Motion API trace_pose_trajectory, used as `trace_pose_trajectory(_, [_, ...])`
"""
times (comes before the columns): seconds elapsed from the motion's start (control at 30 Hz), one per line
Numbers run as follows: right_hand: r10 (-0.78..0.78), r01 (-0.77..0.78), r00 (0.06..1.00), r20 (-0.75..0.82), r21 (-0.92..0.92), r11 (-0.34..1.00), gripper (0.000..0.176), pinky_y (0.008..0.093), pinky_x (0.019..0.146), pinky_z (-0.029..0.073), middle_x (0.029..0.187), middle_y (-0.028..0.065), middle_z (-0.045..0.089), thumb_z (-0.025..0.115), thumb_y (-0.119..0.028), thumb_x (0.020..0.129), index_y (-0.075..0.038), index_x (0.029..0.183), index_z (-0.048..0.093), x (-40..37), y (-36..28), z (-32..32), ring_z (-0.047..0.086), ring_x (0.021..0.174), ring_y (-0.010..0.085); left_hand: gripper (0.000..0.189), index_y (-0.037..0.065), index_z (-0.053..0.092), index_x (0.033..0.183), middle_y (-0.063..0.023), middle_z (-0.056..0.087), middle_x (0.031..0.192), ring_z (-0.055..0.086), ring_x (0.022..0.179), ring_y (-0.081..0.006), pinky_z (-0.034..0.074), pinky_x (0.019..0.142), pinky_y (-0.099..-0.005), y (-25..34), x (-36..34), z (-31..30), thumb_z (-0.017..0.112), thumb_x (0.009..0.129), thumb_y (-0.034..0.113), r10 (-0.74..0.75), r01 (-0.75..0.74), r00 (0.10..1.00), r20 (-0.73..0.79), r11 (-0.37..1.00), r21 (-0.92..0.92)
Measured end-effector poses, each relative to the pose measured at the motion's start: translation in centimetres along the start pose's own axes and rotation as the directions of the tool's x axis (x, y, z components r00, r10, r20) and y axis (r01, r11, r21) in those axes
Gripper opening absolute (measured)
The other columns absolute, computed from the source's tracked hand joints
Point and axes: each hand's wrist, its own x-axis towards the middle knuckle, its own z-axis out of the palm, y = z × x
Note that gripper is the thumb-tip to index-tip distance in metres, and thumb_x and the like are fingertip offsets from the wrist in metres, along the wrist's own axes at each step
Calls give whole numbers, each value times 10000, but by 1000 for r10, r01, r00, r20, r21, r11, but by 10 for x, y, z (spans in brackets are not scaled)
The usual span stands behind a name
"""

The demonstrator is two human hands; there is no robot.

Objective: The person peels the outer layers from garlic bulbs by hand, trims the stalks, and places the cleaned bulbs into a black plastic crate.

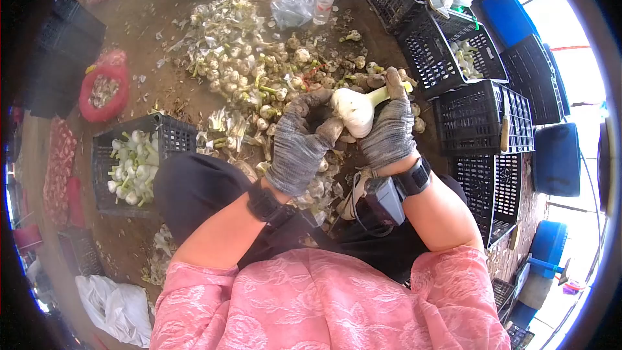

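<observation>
A white garlic bulb (355, 111) with a pale green stem is held up between my two gloved hands. My right hand (391, 120) grips the stem side, its thumb pointing up beside the stem. My left hand (300, 139), in a grey striped glove with dirty fingertips, is curled, and its fingers touch the left side of the bulb. Beneath and beyond the hands lies a large heap of garlic bulbs (236, 68) with loose skins and stems on the floor. Both wrists wear black bands.
A black crate (176, 135) of cleaned garlic stands at the left, near a pink mesh bag (103, 111). Stacked black crates (476, 116) line the right. A plastic bottle (323, 5) and clear bag (293, 6) lie beyond the heap. White sacking (116, 308) is at lower left.
</observation>
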Motion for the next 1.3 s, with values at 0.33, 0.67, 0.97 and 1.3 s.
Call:
trace_pose_trajectory(0.33, [-274, 282, 958, 83, -93, 955, 324, 351, 613, 500, 755, 82, 546, 604, -362, 814, -48, 818, 521, 1, 24, 4, 566, 674, 216, 294, 19, 479, 1076, -35, 539, 916, 505, 787, -92, 454, 692, -257, -21, 12, 16, 499, 909, 260, 341, -306, 913, -225, 935, 177])
trace_pose_trajectory(0.67, [-66, 45, 975, 213, 101, 994, 364, 409, 690, 514, 813, 127, 590, 541, -411, 830, -47, 837, 553, 11, -5, 4, 596, 741, 278, 225, 8, 559, 896, -17, 536, 759, 466, 687, -104, 416, 628, -249, -5, 32, 7, 486, 914, 220, 273, -186, 920, -280, 935, 302])
trace_pose_trajectory(0.97, [-517, 568, 746, 421, -807, 162, 217, 282, 548, 444, 672, 30, 547, 595, -272, 821, -68, 748, 584, 102, -241, -214, 511, 585, 140, 157, 58, 583, 954, 37, 541, 756, 467, 581, -29, 414, 468, -170, 0, 24, -33, 490, 907, 175, 94, -59, 990, -106, 953, 296])
trace_pose_trajectory(1.3, [133, -121, 784, -607, -359, -926, 261, 308, 761, 475, 966, 73, 653, 592, -346, 761, -146, 907, 677, 14, -211, -315, 615, 904, 179, 192, 30, 590, 991, -26, 605, 854, 570, 697, -81, 496, 583, -199, 39, 8, -23, 558, 864, 170, -122, 140, 989, -81, 955, 263])
